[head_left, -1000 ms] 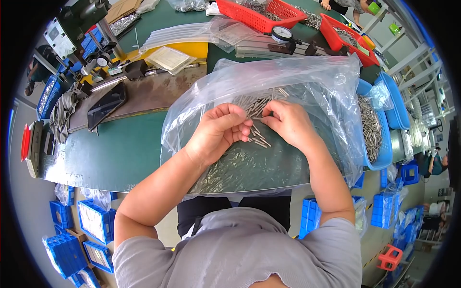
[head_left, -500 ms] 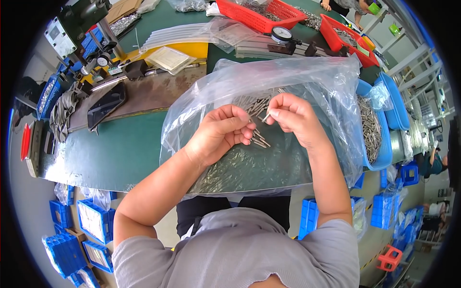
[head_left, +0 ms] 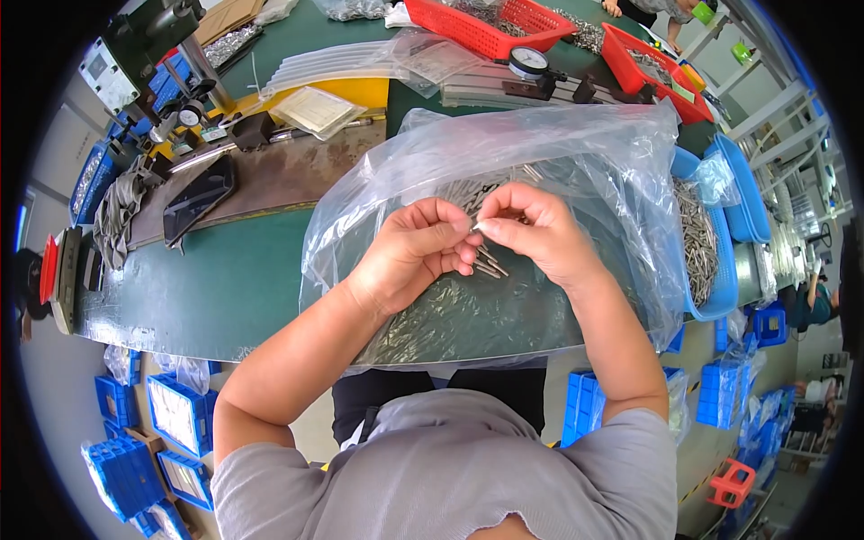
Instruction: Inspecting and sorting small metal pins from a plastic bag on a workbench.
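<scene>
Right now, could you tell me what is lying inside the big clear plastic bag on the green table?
The clear plastic bag holds a heap of small metal pins. The left hand and right hand cover the pins beneath them.

Head-worn fisheye, close, straight down over table (head_left: 234, 279)

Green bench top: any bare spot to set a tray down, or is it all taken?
Bare green mat lies left of the clear plastic bag, below the brown board. Crowded elsewhere: both hands, left hand and right hand, work over the bag; blue bins fill the right, red baskets the far edge.
</scene>
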The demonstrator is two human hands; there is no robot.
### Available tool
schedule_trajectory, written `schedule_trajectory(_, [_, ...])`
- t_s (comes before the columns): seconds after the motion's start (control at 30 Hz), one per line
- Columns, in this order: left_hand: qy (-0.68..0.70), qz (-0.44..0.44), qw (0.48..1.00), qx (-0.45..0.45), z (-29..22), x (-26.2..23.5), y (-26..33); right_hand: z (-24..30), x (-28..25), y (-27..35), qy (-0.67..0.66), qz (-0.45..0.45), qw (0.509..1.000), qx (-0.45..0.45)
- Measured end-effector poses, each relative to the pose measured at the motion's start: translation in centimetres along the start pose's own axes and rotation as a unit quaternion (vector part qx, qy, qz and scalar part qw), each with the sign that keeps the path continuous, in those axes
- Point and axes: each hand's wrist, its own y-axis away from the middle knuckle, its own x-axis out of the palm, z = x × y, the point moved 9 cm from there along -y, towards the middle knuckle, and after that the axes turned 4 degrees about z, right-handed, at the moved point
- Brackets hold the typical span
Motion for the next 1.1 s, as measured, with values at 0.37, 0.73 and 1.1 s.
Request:
schedule_trajectory(0.37, [-0.011, -0.018, 1.0, 0.009, -0.1, -0.7, -0.2, -1.2, -1.4, 0.2, -0.077, -0.058, 0.994, 0.056])
schedule_trajectory(0.73, [-0.002, -0.027, 0.999, 0.018, -0.3, -1.0, -0.3, -1.9, -4.6, 0.2, 0.169, -0.151, 0.974, 0.025])
schedule_trajectory(1.1, [-0.002, -0.017, 1.0, 0.007, -0.3, -0.6, -0.2, -0.6, -2.6, -0.1, 0.357, -0.126, 0.925, -0.023])
